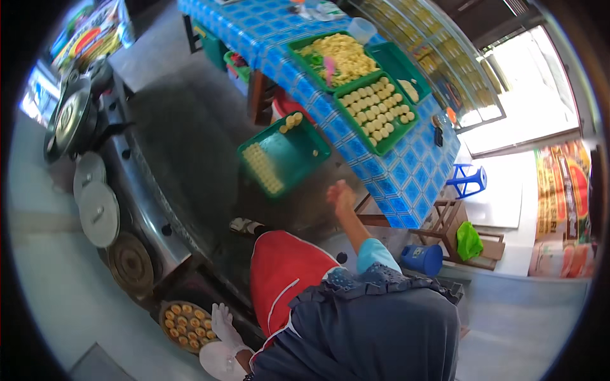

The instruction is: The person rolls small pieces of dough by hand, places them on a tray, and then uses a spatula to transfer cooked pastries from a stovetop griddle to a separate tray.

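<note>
My left hand (225,327), in a white glove, is open with its fingers stretched out beside a round pan (160,317). In the pan lie several round browned cakes (184,325). Against that hand's wrist is a white round lid-like disc (216,363); whether the hand touches it I cannot tell. My bare right hand (342,195) hangs between me and the patterned table, loosely curled, with nothing visible in it. Nearest to it is a green tray (298,178) with rows of small pale dough pieces (262,168) and a few larger rounds (291,122).
Along the left, the metal stove (143,190) bears lids (100,214) and a wok (70,124). On the blue checked table (381,174) stand green trays (399,136) of dough rounds and pale pieces. A blue stool (468,181) and blue bucket (422,259) stand at right.
</note>
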Action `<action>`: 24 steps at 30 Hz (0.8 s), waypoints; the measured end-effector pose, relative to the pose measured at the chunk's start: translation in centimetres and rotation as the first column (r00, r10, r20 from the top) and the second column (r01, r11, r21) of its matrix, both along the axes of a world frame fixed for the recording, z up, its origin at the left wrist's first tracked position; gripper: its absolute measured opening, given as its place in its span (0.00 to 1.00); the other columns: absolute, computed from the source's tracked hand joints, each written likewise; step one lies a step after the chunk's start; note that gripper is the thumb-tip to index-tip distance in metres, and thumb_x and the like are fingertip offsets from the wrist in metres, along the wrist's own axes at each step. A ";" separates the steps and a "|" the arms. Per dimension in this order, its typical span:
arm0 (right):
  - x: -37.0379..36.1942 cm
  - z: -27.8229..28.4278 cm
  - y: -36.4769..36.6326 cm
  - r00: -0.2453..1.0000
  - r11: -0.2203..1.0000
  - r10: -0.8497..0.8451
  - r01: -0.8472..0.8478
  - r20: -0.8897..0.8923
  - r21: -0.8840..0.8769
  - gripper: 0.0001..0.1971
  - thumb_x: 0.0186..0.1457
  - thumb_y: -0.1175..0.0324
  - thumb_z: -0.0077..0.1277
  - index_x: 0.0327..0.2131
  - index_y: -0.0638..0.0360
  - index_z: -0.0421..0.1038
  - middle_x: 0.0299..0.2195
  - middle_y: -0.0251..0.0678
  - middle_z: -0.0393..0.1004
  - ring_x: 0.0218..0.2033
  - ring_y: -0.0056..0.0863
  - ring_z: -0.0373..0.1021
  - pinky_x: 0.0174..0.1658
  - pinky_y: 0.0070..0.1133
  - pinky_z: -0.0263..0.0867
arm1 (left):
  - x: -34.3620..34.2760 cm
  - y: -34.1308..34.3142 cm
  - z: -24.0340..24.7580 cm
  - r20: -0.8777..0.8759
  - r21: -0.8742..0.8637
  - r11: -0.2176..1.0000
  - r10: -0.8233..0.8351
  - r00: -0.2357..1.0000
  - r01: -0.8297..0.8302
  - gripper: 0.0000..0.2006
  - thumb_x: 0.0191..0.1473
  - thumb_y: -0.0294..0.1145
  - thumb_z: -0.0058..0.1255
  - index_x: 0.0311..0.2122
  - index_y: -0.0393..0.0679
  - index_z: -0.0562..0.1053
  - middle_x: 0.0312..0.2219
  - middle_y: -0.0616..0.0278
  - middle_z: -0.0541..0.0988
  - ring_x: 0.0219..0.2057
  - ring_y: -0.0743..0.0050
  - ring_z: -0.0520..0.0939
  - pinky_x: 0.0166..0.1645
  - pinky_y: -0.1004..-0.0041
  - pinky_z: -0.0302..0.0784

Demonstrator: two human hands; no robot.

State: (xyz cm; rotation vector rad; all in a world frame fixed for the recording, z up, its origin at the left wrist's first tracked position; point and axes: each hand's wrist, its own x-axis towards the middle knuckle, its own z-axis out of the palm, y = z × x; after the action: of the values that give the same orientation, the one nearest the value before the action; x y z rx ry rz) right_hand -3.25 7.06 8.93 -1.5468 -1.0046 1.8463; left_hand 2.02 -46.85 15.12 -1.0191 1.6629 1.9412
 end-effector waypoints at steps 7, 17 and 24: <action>-2.9 7.6 13.7 0.852 0.922 -0.381 0.324 -0.360 -0.210 0.18 0.54 0.67 0.53 0.46 0.64 0.62 0.35 0.53 0.69 0.27 0.41 0.70 0.24 0.31 0.71 | -3.2 3.7 -1.3 -0.025 0.022 0.995 -0.094 0.995 0.094 0.28 0.60 0.41 0.45 0.60 0.35 0.60 0.53 0.43 0.70 0.54 0.56 0.72 0.55 0.64 0.64; -2.5 5.4 17.1 0.830 0.851 -0.521 0.484 -0.199 -0.205 0.07 0.44 0.83 0.46 0.30 0.71 0.61 0.23 0.49 0.68 0.15 0.30 0.61 0.18 0.21 0.58 | -17.6 20.0 0.7 -0.048 0.095 0.882 -0.459 0.887 0.462 0.27 0.59 0.43 0.48 0.58 0.37 0.64 0.51 0.47 0.73 0.53 0.60 0.74 0.57 0.64 0.65; 0.3 9.2 9.8 0.830 0.826 -0.535 0.474 -0.159 -0.306 0.08 0.42 0.80 0.48 0.29 0.59 0.63 0.21 0.37 0.66 0.12 0.20 0.55 0.16 0.19 0.53 | -22.4 40.9 1.0 -0.203 0.479 0.501 -0.736 0.646 0.721 0.33 0.57 0.46 0.50 0.62 0.38 0.57 0.55 0.47 0.68 0.55 0.57 0.70 0.54 0.62 0.68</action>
State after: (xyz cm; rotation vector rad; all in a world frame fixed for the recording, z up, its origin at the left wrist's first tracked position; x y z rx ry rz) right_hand -2.99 16.83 18.12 -1.4979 -0.2057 1.7513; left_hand -20.34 -5.99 16.11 -0.0537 1.1218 1.5827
